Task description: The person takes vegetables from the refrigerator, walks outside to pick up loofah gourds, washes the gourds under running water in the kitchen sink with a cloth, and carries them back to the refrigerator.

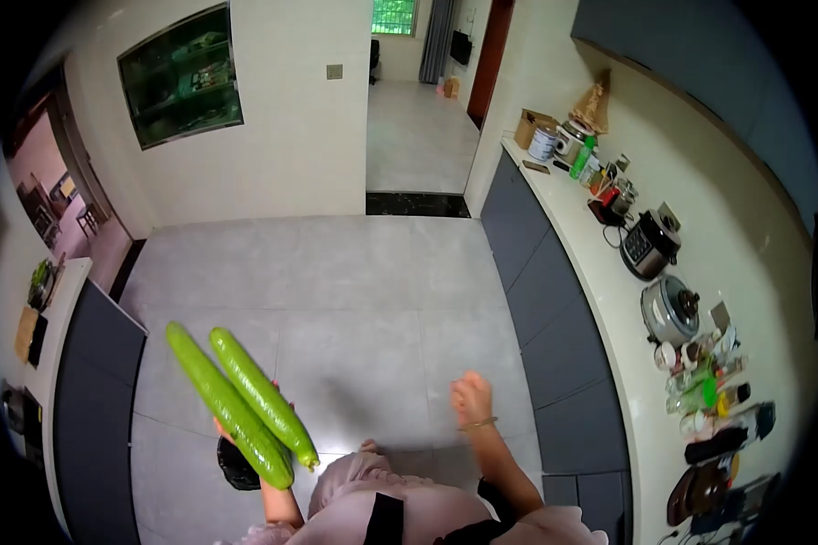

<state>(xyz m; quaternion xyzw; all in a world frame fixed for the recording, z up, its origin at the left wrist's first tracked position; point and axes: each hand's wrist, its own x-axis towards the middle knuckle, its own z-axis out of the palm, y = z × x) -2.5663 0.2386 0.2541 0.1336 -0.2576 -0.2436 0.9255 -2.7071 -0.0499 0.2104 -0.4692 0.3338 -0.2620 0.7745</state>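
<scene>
Two long, shiny green gourds [232, 409] lie side by side in my left hand [224, 431], in front of me on the left. The gourds cover most of that hand; a little of it shows at their edges, with the wrist below. My right hand [472, 398] is held out over the floor at the right, curled into a loose fist with a bracelet at the wrist. I see nothing in it. Below my left forearm is a black bin or bag [237, 465], partly hidden by the gourds and arm.
A long counter [600, 300] on the right carries a pressure cooker [651, 245], a lidded pot [671, 309] and several jars and bottles. Another counter [68, 300] stands at the left. Grey floor tiles [336, 263] lead to a doorway [418, 136].
</scene>
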